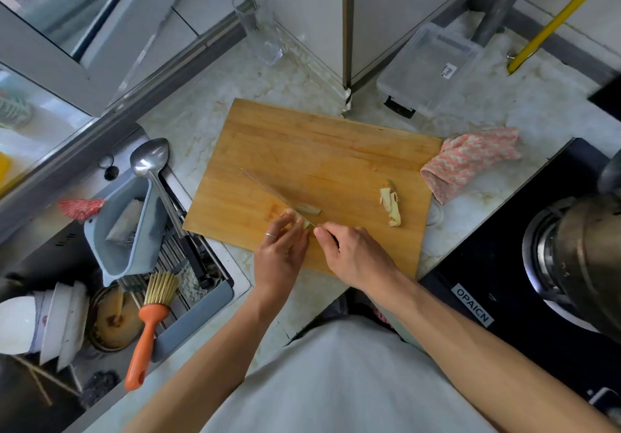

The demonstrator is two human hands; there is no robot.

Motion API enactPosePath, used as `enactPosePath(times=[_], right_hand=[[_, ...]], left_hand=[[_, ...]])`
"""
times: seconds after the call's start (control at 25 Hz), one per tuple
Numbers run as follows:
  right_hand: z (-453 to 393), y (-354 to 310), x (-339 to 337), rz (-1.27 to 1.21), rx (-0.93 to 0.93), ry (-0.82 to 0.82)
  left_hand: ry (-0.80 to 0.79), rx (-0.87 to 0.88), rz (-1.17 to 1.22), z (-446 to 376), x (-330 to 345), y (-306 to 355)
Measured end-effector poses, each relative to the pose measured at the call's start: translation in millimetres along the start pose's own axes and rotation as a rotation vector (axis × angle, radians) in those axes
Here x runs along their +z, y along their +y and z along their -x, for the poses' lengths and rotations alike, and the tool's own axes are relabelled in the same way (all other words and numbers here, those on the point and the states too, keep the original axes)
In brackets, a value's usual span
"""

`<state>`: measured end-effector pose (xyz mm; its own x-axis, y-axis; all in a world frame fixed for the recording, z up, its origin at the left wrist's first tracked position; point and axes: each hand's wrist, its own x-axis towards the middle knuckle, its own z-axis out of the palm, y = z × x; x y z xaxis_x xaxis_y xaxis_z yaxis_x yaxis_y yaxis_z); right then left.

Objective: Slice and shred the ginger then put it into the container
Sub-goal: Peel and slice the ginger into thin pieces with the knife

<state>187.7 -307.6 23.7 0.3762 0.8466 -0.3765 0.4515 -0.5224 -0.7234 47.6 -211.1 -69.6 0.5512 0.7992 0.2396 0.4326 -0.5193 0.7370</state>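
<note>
arms: bare to above the elbows, no sleeves seen | left hand (280,251): thin silver ring (271,235) on one finger | right hand (356,258): no jewellery | torso: plain pale grey-white garment (339,382)

matt wooden cutting board (322,150), clear plastic container (428,69), shiny metal spoon (149,158)

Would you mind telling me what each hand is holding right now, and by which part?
The right hand grips the knife by its handle. The left hand holds the ginger piece down on the cutting board with its fingertips.
</note>
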Motion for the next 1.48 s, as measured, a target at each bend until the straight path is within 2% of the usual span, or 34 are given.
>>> enactPosePath(times=[0.28,0.48,0.96,1.48], right_hand=[[8.3,11.5,-19.8,-0.057,0.088,-0.043],[18.7,-0.3,-26.6,-0.078,0.084,-0.023],[28.4,-18.9,-27.1,0.067,0.083,-0.04],[30.6,-25.1,-18.6,0.193,0.07,-0.026]], left_hand=[[-0.045,-0.054,0.035,-2.0,-5.3,1.4],[-0.032,-0.064,0.014,1.6,-5.9,7.8],[-0.053,-0.023,-0.09,-1.1,-2.5,8.9],[-0.063,-0.05,-0.05,0.2,-2.0,10.0]])
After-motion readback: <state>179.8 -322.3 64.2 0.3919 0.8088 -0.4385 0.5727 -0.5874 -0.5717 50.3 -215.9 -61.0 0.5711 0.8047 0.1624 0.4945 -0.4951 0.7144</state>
